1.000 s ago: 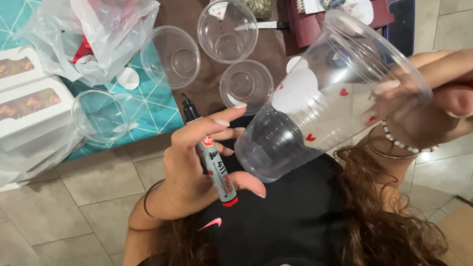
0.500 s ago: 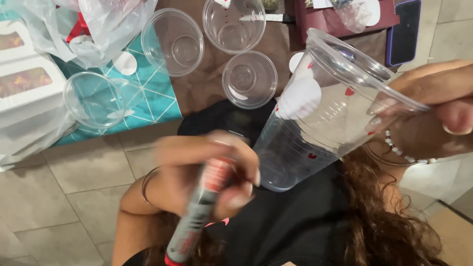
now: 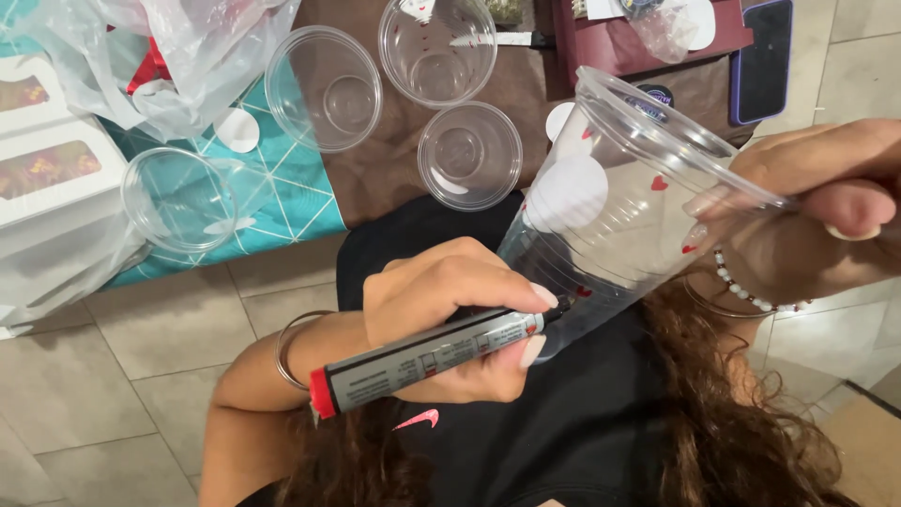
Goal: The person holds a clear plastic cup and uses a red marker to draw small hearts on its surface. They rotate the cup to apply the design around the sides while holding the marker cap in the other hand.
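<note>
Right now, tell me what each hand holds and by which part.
The left hand grips a grey marker near its tip end. The right hand holds a clear plastic cup by its rim.

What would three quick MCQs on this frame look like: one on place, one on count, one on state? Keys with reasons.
1. Where does the marker tip touch?
A. the side of the held cup
B. the teal cloth
C. the phone

2. How many empty clear cups stand on the table, apart from the held one?
A. two
B. four
C. six

3. How is the held cup oriented?
A. upright on the table
B. tilted, held in the air
C. upside down on the floor

Answers:
1 A: the left hand presses the dark tip against the cup wall near its base.
2 B: four cups, seen from above, stand on the cloth and the brown table top.
3 B: the right hand grips the rim, with the cup slanting down toward the marker.
</note>
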